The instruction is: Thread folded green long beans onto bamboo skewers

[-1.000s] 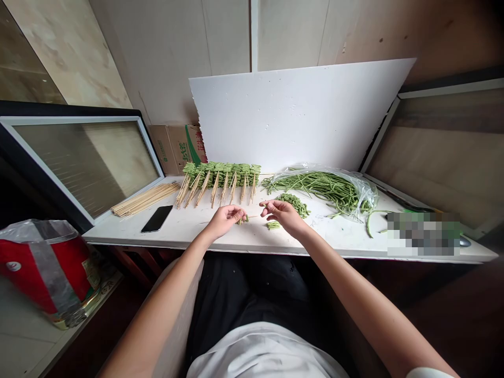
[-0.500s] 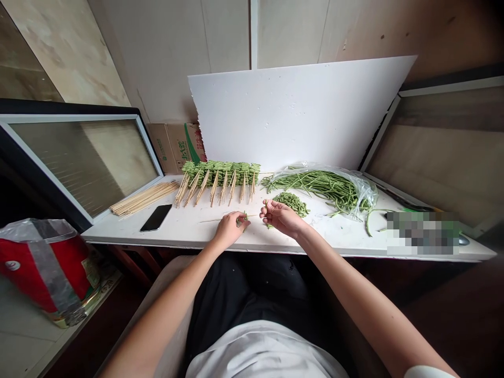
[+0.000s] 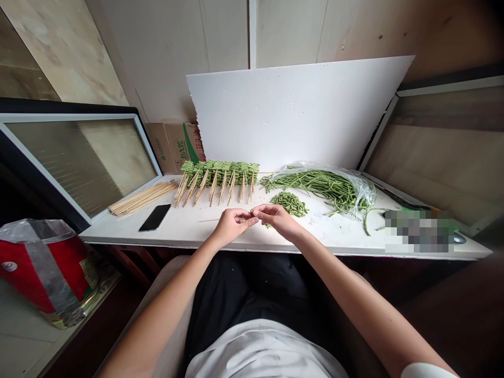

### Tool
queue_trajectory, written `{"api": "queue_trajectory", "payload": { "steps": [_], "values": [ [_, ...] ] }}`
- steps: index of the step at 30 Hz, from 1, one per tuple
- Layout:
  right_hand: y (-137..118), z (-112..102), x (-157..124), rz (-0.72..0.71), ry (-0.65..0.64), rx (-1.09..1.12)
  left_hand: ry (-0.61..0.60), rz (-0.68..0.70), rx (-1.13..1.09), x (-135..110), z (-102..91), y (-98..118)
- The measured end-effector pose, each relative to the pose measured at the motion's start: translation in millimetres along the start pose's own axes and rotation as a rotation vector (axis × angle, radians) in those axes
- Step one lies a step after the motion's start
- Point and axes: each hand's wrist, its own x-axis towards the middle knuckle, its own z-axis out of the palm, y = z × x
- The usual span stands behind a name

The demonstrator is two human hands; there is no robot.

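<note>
One thin skewer [image 3: 208, 220] gives the line that matters: its long axis runs sideways, roughly along the front edge of the table [image 3: 334, 233], its bare end sticking out on the left of the left hand [image 3: 232, 226]. That hand's thumb and fingers look closed around it; the other end is hidden. The right hand [image 3: 279, 218] faces it from the opposite side, fingertips meeting the left's, and appears pinched on a small bean piece [image 3: 252, 211]. The piece lies right at the left hand's fingertips, near the skewer's line; whether piece and skewer touch, I cannot tell. The pile of cut beans [image 3: 290, 203] sits just beyond the right hand, the nearer one to it; the loose skewers [image 3: 142, 198] lie well apart, to the left.
</note>
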Motion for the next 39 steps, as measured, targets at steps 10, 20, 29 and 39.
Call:
{"api": "queue_trajectory", "payload": {
  "steps": [10,20,29,39],
  "values": [
    [-16.0,6.2,-3.6,-0.142,0.056,-0.115,-0.037,-0.092,-0.335,3.3,-1.5,4.2],
    [-23.6,20.1,-16.3,-0.536,0.232,-0.397,-0.031,-0.118,-0.581,4.9,-7.3,4.9],
    [-27.3,18.2,-17.1,-0.563,0.15,-0.484,-0.071,-0.069,-0.401,2.4,-21.3,14.2],
    [-30.3,25.1,-19.9,-0.393,0.001,-0.298,-0.164,0.097,-0.243,1.9,-32.2,15.9]
  ]
}}
